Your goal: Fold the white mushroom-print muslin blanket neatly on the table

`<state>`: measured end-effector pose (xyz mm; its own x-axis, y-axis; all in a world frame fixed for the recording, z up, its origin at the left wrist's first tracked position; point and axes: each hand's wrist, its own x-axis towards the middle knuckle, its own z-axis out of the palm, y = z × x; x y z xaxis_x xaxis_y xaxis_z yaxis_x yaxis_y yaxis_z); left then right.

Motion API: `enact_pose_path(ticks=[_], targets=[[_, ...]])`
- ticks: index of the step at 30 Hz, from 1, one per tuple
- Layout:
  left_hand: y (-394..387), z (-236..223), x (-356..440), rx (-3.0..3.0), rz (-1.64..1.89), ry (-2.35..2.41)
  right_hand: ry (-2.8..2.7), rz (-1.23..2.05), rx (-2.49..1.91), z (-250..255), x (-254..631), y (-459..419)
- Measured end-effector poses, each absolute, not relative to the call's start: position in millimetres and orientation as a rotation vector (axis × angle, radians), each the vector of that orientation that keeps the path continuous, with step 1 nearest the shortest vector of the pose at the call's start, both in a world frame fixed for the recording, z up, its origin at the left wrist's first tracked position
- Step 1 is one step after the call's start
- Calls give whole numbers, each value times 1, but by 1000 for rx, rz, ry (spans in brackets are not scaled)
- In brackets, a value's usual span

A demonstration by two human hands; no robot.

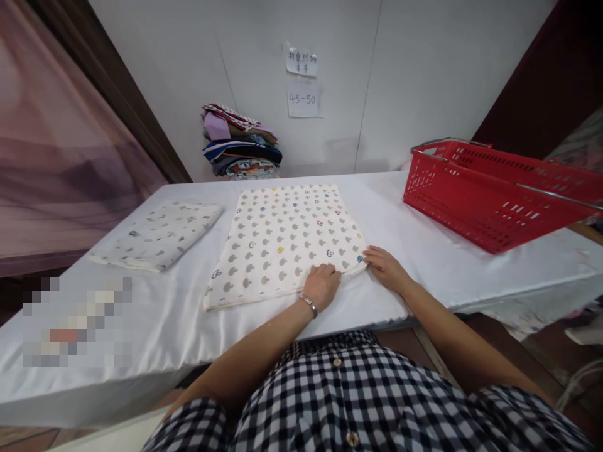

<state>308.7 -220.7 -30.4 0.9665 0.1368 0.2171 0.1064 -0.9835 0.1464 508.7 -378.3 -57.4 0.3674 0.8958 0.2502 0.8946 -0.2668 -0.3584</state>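
Note:
A cream cloth [287, 242] printed with grey and a few coloured mushrooms lies spread as a flat, layered rectangle on the table. At its near edge, right of the middle, is my left hand [323, 285], wearing a silver bracelet [309, 306]. Its bent fingers rest over the fabric and close on the edge. My right hand [385, 269] has its fingertips closed at the near right corner of the same cloth. Both thumbs are mostly hidden. To the left lies a second, folded whitish cloth [162, 235] with small leaf-like prints, apart from both hands.
A white satin cover [377, 207] drapes the table. On the right stands a red plastic basket [452, 201] with metal handles. Folded fabrics [242, 147] form a stack at the back left, by the wall. Paper signs [304, 97] hang there. One patch at left is pixelated.

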Motion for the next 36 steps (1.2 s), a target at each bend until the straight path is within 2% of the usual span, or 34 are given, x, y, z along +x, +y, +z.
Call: enact_pose_path(ticks=[10, 36], targets=[[-212, -34, 317, 2709, 392, 297, -1452, -272, -1948, -53, 499, -381], [-215, -40, 319, 2807, 408, 213, -1601, -225, -2062, -49, 492, -380]])
